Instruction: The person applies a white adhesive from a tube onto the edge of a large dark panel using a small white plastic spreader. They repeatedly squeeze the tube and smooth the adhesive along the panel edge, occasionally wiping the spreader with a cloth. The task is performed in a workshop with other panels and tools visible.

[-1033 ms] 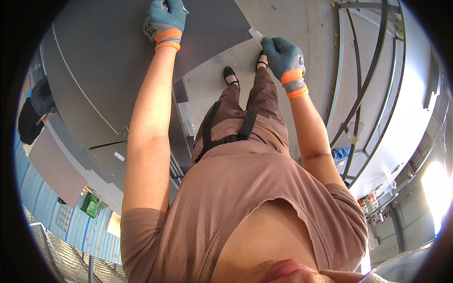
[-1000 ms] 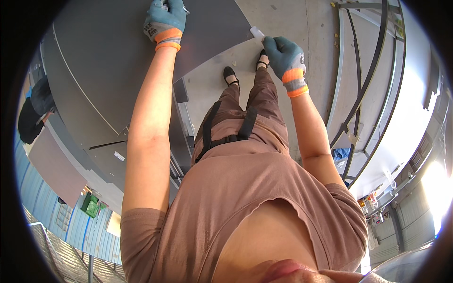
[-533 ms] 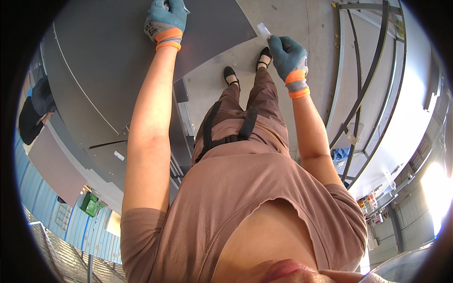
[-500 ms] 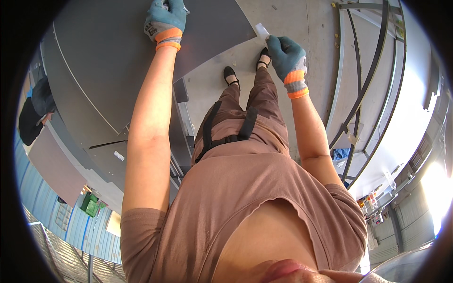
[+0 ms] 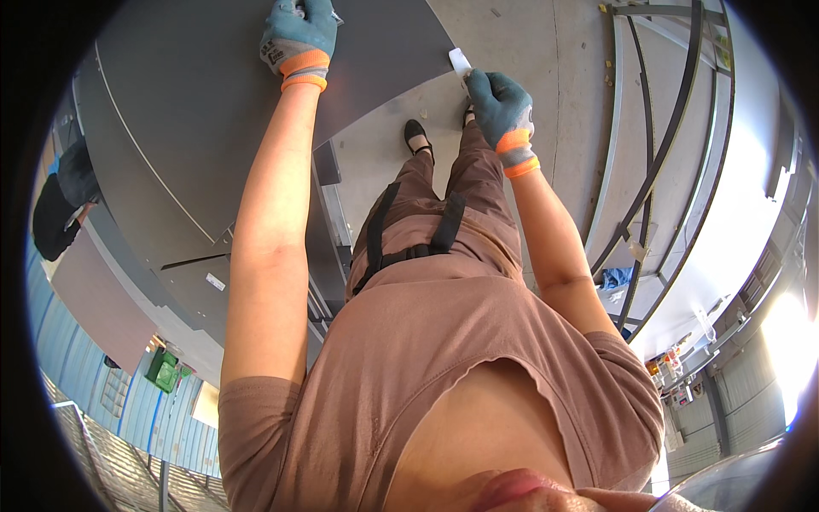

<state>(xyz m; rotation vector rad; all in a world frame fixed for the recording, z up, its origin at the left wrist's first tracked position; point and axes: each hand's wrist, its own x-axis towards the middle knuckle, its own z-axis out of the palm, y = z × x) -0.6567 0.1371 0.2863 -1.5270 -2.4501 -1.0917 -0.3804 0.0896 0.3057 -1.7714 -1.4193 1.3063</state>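
Note:
A dark grey panel (image 5: 196,111) spreads across the left and upper part of the view. Over it, near the top edge, is my left hand (image 5: 299,38) in a blue-grey glove with an orange cuff. Its fingers are closed round something; only small pale, metallic-looking bits show, too little to name. Just off the panel's right edge, my right hand (image 5: 501,107), gloved alike, pinches a small white flat strip (image 5: 460,61). The strip's free end points up and left, close to the panel's corner; whether it touches cannot be told.
A metal frame rack (image 5: 653,154) stands on the right, with blue cloth (image 5: 616,278) low in it. Concrete floor (image 5: 563,51) lies between panel and rack. Far left, another person (image 5: 66,200) in dark clothes is partly visible, near a green bin (image 5: 162,371).
My right hand has moved a little left with the white strip, bringing it nearer the panel's corner. My left hand has stayed in place.

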